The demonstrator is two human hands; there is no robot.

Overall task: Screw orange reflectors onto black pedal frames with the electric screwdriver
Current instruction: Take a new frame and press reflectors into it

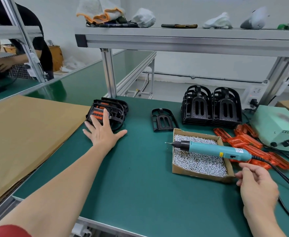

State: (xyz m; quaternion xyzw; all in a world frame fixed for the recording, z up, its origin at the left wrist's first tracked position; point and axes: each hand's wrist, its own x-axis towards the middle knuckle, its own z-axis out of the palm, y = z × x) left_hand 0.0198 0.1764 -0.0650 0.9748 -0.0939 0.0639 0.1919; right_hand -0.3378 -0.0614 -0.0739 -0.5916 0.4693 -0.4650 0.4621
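Observation:
My left hand (102, 132) lies flat with spread fingers, its fingertips on a leaning stack of black pedal frames fitted with orange reflectors (113, 111). One bare black frame (163, 119) lies alone mid-table. Two tall stacks of bare frames (212, 106) stand behind it. The teal electric screwdriver (213, 148) rests across a cardboard box of silver screws (198, 161). Loose orange reflectors (246, 141) lie in a pile to the right. My right hand (256, 183) hovers below the screwdriver's rear end, fingers loosely curled, holding nothing.
A pale green power supply (280, 127) sits at the right edge with black cables (287, 182) trailing past my right hand. Brown cardboard sheets (20, 134) cover the left side. An aluminium shelf (191, 38) spans overhead. Another person (20, 48) works at the far left.

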